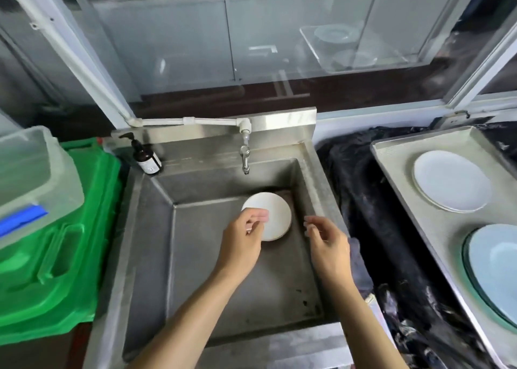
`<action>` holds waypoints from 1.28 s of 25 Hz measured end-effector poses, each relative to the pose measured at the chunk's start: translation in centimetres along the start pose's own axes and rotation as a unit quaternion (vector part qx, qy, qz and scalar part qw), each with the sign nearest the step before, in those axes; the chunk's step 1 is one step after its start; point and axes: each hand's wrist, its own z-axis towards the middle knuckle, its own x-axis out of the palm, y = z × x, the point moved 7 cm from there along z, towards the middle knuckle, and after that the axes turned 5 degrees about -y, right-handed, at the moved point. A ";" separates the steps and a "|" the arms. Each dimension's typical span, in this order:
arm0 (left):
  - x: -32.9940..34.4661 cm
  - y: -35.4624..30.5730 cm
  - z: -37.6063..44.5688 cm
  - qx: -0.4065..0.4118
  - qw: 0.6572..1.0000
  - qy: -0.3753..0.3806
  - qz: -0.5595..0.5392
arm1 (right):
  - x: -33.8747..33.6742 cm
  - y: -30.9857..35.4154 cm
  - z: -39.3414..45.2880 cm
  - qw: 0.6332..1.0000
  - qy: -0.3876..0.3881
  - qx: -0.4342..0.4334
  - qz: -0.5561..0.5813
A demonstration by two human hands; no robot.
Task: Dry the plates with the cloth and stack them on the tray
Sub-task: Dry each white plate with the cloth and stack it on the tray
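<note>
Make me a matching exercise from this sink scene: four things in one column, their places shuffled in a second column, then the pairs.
Things
1. small white plate
2. soap bottle
3. large white plate
4. green bin

Places
A. on the tray
B. left of the sink
C. in the sink basin, gripped by the left hand
D. on the sink's back left corner

Pairs: 1-C, 2-D, 3-A, 4-B

Two bare forearms reaching forward and down from the bottom edge. Left hand (244,235) with fingers curled, pinching a plate (275,215) by its near rim. Right hand (326,240) just beside, fingers loosely bent, holding nothing, palm turned leftward.
</note>
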 end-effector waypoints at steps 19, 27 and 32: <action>0.2 19.9 7.2 -0.102 0.994 -0.018 0.041 | 13.4 -15.7 4.5 0.988 0.055 0.121 -0.074; 4.4 28.3 14.7 -0.137 0.986 -0.025 0.090 | 18.2 -23.4 13.0 0.987 0.015 0.148 -0.065; 6.0 31.4 17.6 -0.180 0.977 -0.007 0.114 | 19.4 -25.6 16.3 0.986 -0.055 0.148 -0.056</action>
